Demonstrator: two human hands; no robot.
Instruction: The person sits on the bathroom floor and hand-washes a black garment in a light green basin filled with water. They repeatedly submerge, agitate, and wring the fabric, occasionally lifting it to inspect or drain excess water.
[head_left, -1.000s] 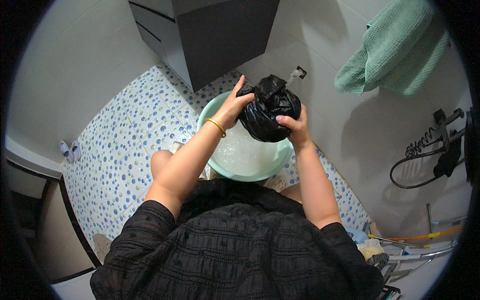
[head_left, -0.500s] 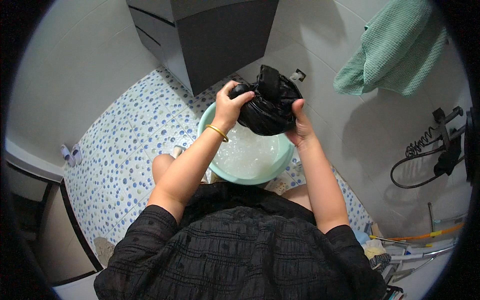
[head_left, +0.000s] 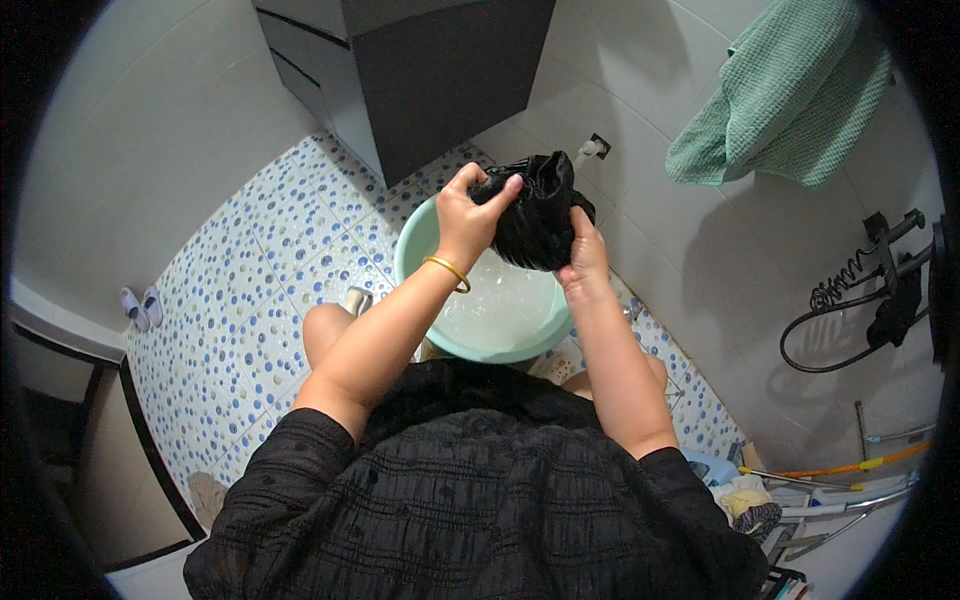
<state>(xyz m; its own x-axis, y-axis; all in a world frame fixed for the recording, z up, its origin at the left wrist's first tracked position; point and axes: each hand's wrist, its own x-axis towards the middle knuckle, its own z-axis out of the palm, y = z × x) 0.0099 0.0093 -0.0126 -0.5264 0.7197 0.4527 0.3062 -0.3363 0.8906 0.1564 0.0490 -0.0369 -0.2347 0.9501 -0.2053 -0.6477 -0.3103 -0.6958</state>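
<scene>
Since half a second ago, the hands have drawn closer together and the black cloth [head_left: 535,235] between them has bunched narrower, with one fold now standing up near the left thumb. The left hand [head_left: 468,220] is closed on the cloth's left end, thumb pressed over the top. The right hand [head_left: 587,255] grips the opposite side, thumb along the near face; its other fingers are hidden behind. The cloth hangs in the air above the far part of the green basin [head_left: 403,258], clear of the cloudy water [head_left: 500,312].

The step in hand seems to be gathering and turning the wet cloth over the basin. As a judgement, the next move calls for a firm hold on both ends, since the shiny fabric may be slippery, and for keeping it above the basin so that drips land inside, not on the dotted floor [head_left: 265,290].
</scene>
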